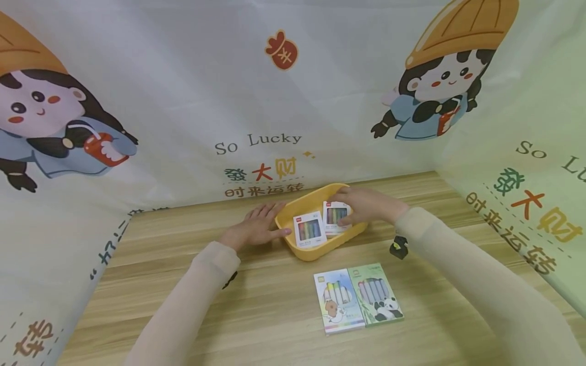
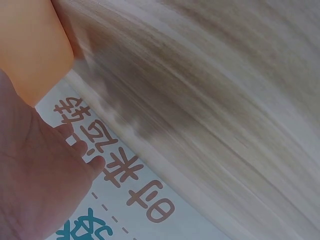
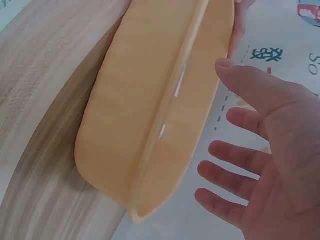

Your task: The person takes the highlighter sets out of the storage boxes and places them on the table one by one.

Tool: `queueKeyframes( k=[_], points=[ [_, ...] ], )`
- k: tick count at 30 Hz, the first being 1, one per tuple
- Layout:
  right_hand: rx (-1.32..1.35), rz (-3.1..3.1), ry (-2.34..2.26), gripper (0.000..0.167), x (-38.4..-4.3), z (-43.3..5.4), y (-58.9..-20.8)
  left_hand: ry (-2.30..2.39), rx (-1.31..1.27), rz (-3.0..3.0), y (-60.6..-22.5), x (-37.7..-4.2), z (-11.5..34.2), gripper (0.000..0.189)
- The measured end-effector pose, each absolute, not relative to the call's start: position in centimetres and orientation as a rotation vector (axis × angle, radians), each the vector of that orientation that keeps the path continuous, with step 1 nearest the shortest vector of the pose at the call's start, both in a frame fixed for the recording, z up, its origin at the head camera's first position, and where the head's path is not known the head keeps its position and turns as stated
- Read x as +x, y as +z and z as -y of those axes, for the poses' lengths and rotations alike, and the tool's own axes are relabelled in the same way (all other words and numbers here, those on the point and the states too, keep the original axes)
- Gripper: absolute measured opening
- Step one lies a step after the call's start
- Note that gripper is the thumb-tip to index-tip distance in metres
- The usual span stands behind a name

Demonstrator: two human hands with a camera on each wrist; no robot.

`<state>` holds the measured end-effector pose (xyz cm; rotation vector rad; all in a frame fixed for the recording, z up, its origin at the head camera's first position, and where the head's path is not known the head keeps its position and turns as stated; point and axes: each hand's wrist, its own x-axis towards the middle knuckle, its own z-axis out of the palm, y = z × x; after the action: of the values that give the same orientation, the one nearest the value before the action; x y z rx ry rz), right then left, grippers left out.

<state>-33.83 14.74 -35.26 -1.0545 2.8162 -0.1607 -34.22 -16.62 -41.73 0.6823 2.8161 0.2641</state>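
Note:
A yellow plastic basket (image 1: 316, 252) stands on the table near the back wall. Inside it lean two white boxes, one at the left (image 1: 302, 243) and one at the right (image 1: 328, 227), each showing a row of coloured sticks. My left hand (image 1: 258, 225) is at the basket's left end, fingers extended and thumb right by the rim. Over the right end reaches my right hand (image 1: 368, 204), its thumb overlapping the right white box in the head view. In the right wrist view, its fingers are spread apart with nothing between them, beside the basket wall (image 3: 120, 105).
In front of the basket, a blue box (image 1: 341, 317) and a green panda box (image 1: 375, 297), both with pictured pens, lie side by side on the wooden table (image 1: 256, 315). Printed sheets (image 1: 192, 101) enclose the table at the back and sides.

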Motion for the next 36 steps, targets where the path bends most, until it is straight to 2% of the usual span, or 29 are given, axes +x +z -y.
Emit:
queueKeyframes(
  k=[22, 36],
  points=[
    [-0.879, -2.749, -0.089, 0.079, -35.5, -12.9, -36.7, 0.290, 0.685, -2.821, -42.4, -34.6, 16.9, 0.101],
    [-0.850, -2.714, -0.027, 0.085, -36.5, -12.7, -37.9, 0.291, 0.693, -2.824, -42.0, -34.3, 16.8, 0.096]
  ],
)
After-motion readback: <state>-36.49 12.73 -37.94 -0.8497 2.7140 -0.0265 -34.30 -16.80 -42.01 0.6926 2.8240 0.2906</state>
